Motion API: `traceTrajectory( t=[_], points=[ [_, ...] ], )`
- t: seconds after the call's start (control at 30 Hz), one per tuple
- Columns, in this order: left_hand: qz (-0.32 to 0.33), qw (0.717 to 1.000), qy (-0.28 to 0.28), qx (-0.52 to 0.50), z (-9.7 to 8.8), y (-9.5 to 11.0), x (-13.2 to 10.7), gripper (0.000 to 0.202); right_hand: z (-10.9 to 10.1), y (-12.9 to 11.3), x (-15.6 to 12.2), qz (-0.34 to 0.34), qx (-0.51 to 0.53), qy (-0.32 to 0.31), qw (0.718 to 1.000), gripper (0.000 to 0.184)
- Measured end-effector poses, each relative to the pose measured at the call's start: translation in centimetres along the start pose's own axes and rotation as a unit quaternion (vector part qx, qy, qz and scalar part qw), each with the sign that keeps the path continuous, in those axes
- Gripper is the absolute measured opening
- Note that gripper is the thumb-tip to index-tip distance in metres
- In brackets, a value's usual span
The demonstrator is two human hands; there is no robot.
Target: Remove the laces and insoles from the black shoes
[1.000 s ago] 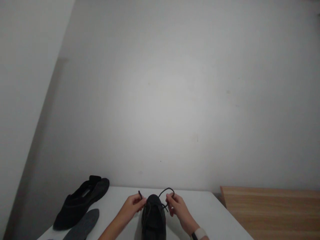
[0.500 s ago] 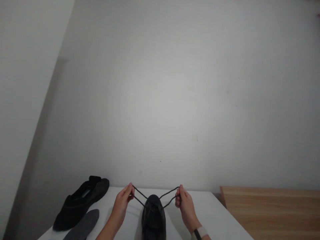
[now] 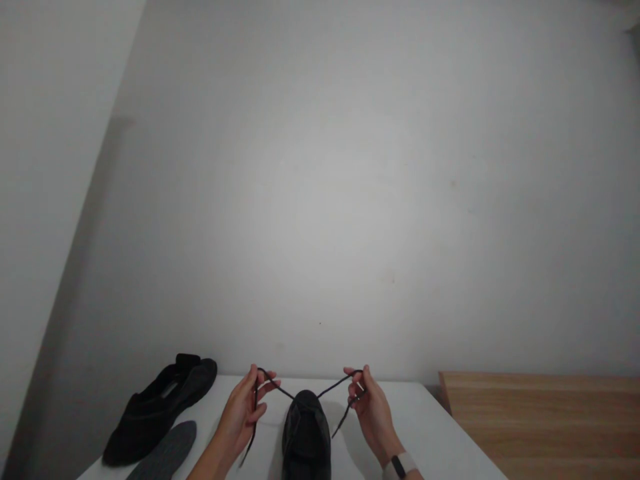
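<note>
A black shoe [image 3: 306, 433] stands on the white table, toe pointing away from me, its near end cut off by the frame. Two dark laces run out from its front, one to each side. To the left, my left hand [image 3: 245, 403] pinches the left lace [image 3: 280, 388] at thumb and forefinger, other fingers spread, and the loose end hangs below the hand. On the other side, my right hand [image 3: 370, 403] grips the right lace [image 3: 335, 385], its tip dangling near the shoe. A band with a dark face is on my right wrist.
A second black shoe [image 3: 155, 413] lies at the table's left side, with a grey insole [image 3: 170, 450] beside it. The white table [image 3: 425, 427] meets a pale wall [image 3: 320, 200] behind. Right of it is a wood-grain surface [image 3: 540, 420].
Each lace ran in two strands between hand and shoe; now one strand runs to each hand and the ends hang free. My left hand's fingers have spread and it shifted slightly left.
</note>
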State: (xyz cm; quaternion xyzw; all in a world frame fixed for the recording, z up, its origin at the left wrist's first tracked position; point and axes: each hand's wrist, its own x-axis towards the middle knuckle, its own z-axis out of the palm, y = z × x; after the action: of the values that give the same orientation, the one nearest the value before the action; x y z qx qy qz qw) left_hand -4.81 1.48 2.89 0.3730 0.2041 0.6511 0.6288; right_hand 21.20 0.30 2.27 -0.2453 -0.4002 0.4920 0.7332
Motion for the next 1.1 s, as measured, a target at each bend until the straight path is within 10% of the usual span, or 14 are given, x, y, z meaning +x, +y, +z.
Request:
traceTrajectory(
  t=[0.27,0.5,0.73,1.1],
  points=[
    [-0.048,0.994,-0.093,0.033,0.7,0.3,-1.0,0.063,0.9,-0.1,-1.0,0.09,-0.041,-0.066,0.993,0.064],
    [-0.001,0.989,-0.039,0.142,-0.1,-1.4,0.1,0.038,0.3,1.0,-0.5,0.025,-0.085,-0.058,0.994,0.051],
    [0.003,0.915,-0.067,0.397,-0.2,-3.8,0.7,0.042,-0.1,4.3,-0.2,0.028,-0.276,-0.126,0.952,0.049],
    [0.136,0.867,-0.091,0.47,0.4,-3.3,-0.2,0.028,0.0,4.7,-0.7,-0.057,-0.345,-0.137,0.927,0.033]
  ],
)
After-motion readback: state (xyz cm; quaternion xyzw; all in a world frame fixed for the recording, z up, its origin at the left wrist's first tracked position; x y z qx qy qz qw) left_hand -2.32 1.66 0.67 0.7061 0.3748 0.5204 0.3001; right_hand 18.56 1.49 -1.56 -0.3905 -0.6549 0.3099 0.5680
